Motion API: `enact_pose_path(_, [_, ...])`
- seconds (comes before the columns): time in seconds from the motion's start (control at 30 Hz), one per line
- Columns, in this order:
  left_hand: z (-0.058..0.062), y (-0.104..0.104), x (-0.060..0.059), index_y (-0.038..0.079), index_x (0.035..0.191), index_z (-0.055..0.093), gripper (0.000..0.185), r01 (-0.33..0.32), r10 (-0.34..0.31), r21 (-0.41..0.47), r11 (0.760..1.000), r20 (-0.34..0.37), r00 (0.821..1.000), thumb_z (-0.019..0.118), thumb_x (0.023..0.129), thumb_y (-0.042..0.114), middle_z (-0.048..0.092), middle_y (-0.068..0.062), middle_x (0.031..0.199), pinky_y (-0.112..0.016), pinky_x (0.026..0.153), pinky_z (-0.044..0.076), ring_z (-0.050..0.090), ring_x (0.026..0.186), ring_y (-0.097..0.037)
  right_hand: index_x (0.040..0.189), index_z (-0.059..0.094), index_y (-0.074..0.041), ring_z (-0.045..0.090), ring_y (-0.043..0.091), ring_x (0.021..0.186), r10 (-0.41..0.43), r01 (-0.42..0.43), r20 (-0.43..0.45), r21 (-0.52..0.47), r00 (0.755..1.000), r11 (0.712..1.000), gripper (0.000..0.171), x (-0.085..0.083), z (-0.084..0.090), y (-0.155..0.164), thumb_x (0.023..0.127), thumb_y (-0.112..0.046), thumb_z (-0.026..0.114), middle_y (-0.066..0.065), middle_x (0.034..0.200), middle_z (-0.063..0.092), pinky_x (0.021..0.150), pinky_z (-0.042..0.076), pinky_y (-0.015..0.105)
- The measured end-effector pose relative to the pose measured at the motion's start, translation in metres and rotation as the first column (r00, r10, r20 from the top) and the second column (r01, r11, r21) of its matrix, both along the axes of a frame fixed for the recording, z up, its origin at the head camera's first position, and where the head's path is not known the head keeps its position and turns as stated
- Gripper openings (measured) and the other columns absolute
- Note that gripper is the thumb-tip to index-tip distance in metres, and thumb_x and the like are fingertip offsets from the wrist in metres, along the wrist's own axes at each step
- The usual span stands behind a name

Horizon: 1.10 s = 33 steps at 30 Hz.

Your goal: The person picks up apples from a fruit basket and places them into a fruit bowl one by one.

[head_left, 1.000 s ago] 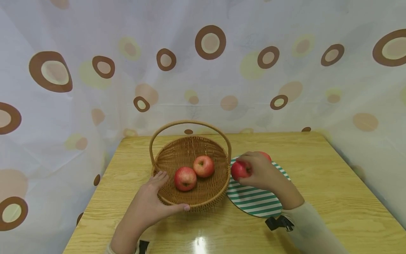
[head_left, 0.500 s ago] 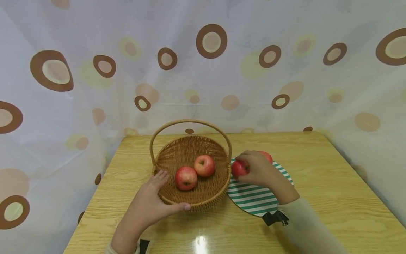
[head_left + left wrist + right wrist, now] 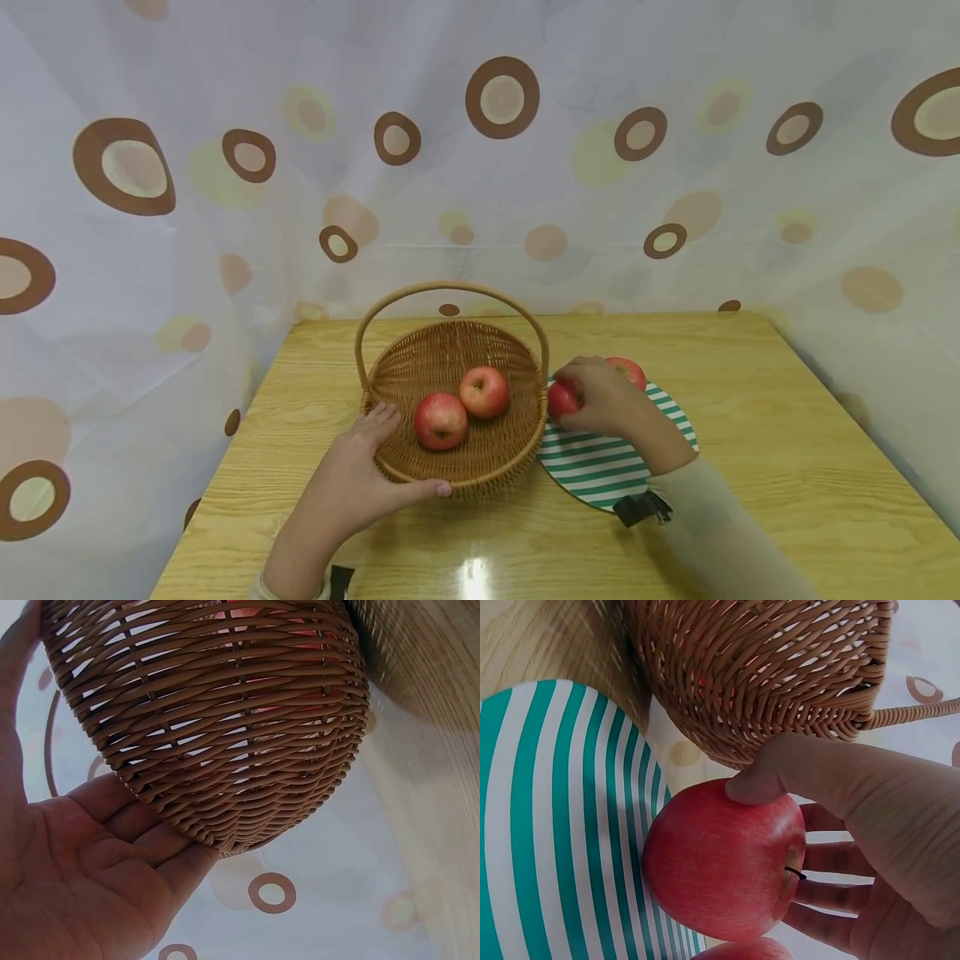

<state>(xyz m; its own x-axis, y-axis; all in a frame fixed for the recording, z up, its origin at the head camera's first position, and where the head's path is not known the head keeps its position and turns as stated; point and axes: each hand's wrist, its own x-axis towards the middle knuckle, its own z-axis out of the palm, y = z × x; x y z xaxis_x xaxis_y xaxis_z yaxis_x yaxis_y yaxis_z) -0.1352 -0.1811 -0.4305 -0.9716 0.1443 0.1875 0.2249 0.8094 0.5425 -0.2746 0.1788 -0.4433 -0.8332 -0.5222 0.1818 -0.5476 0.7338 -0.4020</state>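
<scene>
Right hand (image 3: 611, 403) gripping apple (image 3: 718, 859) — striped mat (image 3: 596, 467) beneath, left hand (image 3: 352, 471) touching basket (image 3: 431, 354)

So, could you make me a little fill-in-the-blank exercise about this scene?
1. The basket holds ____ apples.
2. The left hand touches the ____.
3. Besides those inside, the right hand grips one more ____.
4. The mat has stripes of white and ____.

Missing words: two; basket; apple; green.
</scene>
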Motion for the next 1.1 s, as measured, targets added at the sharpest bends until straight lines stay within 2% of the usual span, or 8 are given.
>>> enact_pose_path(0.23, [0.0006, 0.0003, 0.0002, -0.001, 0.151, 0.057, 0.126, -0.001, 0.001, -0.001, 1.000, 0.007, 1.000, 0.078, 0.065, 0.089, 0.051, -0.022, 0.159, -0.064, 0.122, 0.039, 0.041, 0.154, -0.043, 0.128, 0.073, -0.001, 0.065, 0.036, 0.117, 0.001, 0.000, -0.010, 0.014, 1.000, 1.000, 0.056, -0.0032, -0.0012, -0.0021, 0.078, -0.023, 0.088, 0.015, 0.128, 0.071, 0.082, 0.065, 0.046])
enact_pose_path(0.47, [0.0026, 0.0005, 0.0005, -0.001, 0.152, 0.056, 0.126, 0.004, -0.004, 0.006, 1.000, 0.016, 1.000, 0.079, 0.066, 0.088, 0.049, -0.023, 0.160, -0.065, 0.122, 0.038, 0.040, 0.155, -0.043, 0.132, 0.071, -0.002, 0.063, 0.039, 0.123, -0.002, 0.004, -0.024, 0.043, 1.000, 0.999, 0.056, -0.0047, -0.0023, -0.0043, 0.082, -0.021, 0.087, 0.017, 0.134, 0.069, 0.088, 0.063, 0.051])
enact_pose_path(0.73, [0.0024, 0.0000, 0.0007, -0.001, 0.151, 0.057, 0.125, -0.003, 0.003, 0.005, 1.000, 0.020, 1.000, 0.079, 0.066, 0.088, 0.049, -0.022, 0.161, -0.064, 0.122, 0.038, 0.039, 0.155, -0.042, 0.133, 0.071, -0.003, 0.063, 0.038, 0.123, -0.006, 0.008, -0.040, 0.042, 0.999, 0.999, 0.055, -0.0050, -0.0034, -0.0065, 0.083, -0.021, 0.087, 0.016, 0.135, 0.069, 0.088, 0.063, 0.051])
enact_pose_path(0.93, [0.0011, -0.0005, 0.0002, -0.001, 0.151, 0.056, 0.125, 0.000, 0.000, 0.007, 1.000, 0.020, 1.000, 0.079, 0.066, 0.088, 0.049, -0.023, 0.161, -0.064, 0.122, 0.038, 0.039, 0.156, -0.042, 0.139, 0.067, -0.003, 0.062, 0.038, 0.127, -0.021, 0.022, -0.038, 0.039, 0.999, 0.999, 0.059, -0.0044, -0.0048, -0.0064, 0.087, -0.023, 0.085, 0.016, 0.139, 0.067, 0.091, 0.063, 0.052])
enact_pose_path(1.1, [-0.0002, -0.0007, -0.0003, -0.001, 0.151, 0.057, 0.125, 0.000, 0.000, 0.013, 1.000, 0.015, 1.000, 0.080, 0.065, 0.088, 0.049, -0.022, 0.161, -0.064, 0.123, 0.038, 0.039, 0.156, -0.042, 0.137, 0.069, -0.004, 0.062, 0.039, 0.128, -0.014, 0.016, -0.052, 0.040, 0.999, 0.999, 0.053, -0.0039, -0.0059, -0.0067, 0.090, -0.025, 0.084, 0.016, 0.139, 0.068, 0.094, 0.062, 0.054])
